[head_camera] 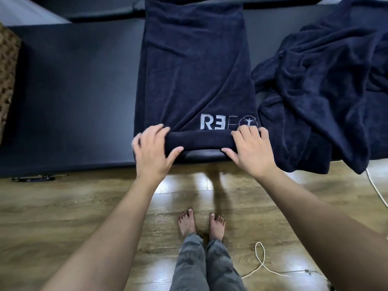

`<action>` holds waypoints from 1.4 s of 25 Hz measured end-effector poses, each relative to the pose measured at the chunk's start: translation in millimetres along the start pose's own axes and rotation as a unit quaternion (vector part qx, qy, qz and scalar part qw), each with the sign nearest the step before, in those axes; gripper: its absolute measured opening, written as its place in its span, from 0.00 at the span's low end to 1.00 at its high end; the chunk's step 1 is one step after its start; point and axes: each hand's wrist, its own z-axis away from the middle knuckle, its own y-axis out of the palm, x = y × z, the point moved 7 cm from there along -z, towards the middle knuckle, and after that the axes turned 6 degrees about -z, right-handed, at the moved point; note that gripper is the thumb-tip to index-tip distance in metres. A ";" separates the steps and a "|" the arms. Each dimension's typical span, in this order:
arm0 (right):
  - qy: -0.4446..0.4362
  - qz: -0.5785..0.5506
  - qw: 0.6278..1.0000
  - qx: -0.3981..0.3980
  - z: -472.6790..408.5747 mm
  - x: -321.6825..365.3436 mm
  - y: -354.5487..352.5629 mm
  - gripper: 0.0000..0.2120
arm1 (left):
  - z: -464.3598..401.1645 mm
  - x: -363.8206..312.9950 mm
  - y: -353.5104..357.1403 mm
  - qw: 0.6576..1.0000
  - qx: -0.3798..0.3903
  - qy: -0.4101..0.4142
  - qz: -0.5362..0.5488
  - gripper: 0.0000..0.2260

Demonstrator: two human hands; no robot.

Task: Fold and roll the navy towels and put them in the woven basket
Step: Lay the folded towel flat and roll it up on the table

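A navy towel (195, 66), folded into a long strip with a white logo, lies across the dark padded table (73, 91) and runs away from me. Its near end is rolled into a thick roll (199, 139) at the table's front edge. My left hand (152, 150) grips the roll's left end, fingers over the top and thumb underneath. My right hand (251, 148) grips the right end the same way. A second navy towel (325, 91) lies crumpled on the table at the right, one corner hanging over the edge. The woven basket (7, 80) shows at the far left edge.
I stand barefoot on a wooden floor (84, 206) right against the table's front edge. A white cord (262, 263) loops on the floor to my right. A dark bench or cushion edge (94, 9) runs behind the table.
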 end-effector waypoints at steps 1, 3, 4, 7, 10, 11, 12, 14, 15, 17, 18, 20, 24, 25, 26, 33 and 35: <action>0.006 -0.007 1.000 0.004 2.3 -0.6 1.0 0.25 | 11.8 16.4 -3.7 0.995 0.001 -0.099 0.006 0.29; 0.018 -0.018 1.000 0.007 6.2 -0.4 1.2 0.25 | 33.7 41.3 -9.8 0.954 0.002 -0.297 0.050 0.31; 0.022 -0.021 0.999 0.009 6.7 0.1 0.9 0.25 | 37.0 45.2 -13.6 0.927 0.015 -0.369 0.062 0.30; 0.028 -0.026 0.999 0.018 5.8 -0.2 0.0 0.25 | 25.4 51.3 -7.0 0.855 0.069 -0.490 0.152 0.22; 0.023 -0.028 0.999 0.023 4.1 -0.2 -1.5 0.25 | 1.6 51.7 0.0 0.746 0.047 -0.531 0.399 0.11; 0.023 -0.027 0.999 0.023 4.1 -0.4 -1.9 0.25 | -7.4 50.1 -5.8 0.754 0.033 -0.515 0.406 0.09; 0.025 -0.027 0.999 0.023 4.1 -0.6 -1.9 0.25 | -16.9 45.9 -16.9 0.800 0.014 -0.480 0.359 0.08; 0.025 -0.021 0.999 0.026 4.0 -0.4 -1.7 0.25 | -33.6 23.3 -38.3 0.916 -0.027 -0.332 0.224 0.09; 0.023 -0.017 0.999 0.030 4.1 -0.3 -1.4 0.25 | -37.4 6.5 -44.8 0.953 -0.043 -0.232 0.188 0.10; 0.019 -0.018 0.999 0.033 4.4 0.5 -0.9 0.24 | -34.4 -13.4 -45.4 0.975 -0.038 -0.107 0.192 0.14; 0.019 -0.019 0.999 0.032 4.8 0.3 -1.1 0.24 | -31.8 -13.6 -41.4 0.963 -0.010 -0.109 0.245 0.15; 0.020 -0.018 0.999 0.032 5.4 0.7 -0.6 0.24 | -24.7 -17.7 -29.8 0.941 0.091 -0.116 0.306 0.21; 0.025 -0.012 0.999 0.041 5.1 3.7 2.1 0.23 | -20.0 -49.9 -6.4 0.976 0.202 0.075 -0.014 0.50; 0.023 -0.011 0.999 0.038 5.4 3.9 2.3 0.23 | -22.2 -50.7 -3.5 0.977 0.197 0.076 -0.042 0.51; 0.019 -0.009 0.999 0.033 5.8 3.5 2.0 0.23 | -24.4 -50.3 -2.6 0.980 0.181 0.070 -0.047 0.48; -0.006 0.007 1.000 0.017 4.0 4.4 -1.4 0.18 | 6.8 -44.9 -8.3 0.998 0.042 0.006 0.056 0.35; -0.015 0.010 1.000 0.016 3.8 3.1 -0.7 0.18 | 13.6 -30.2 -7.6 0.982 0.034 -0.063 0.174 0.33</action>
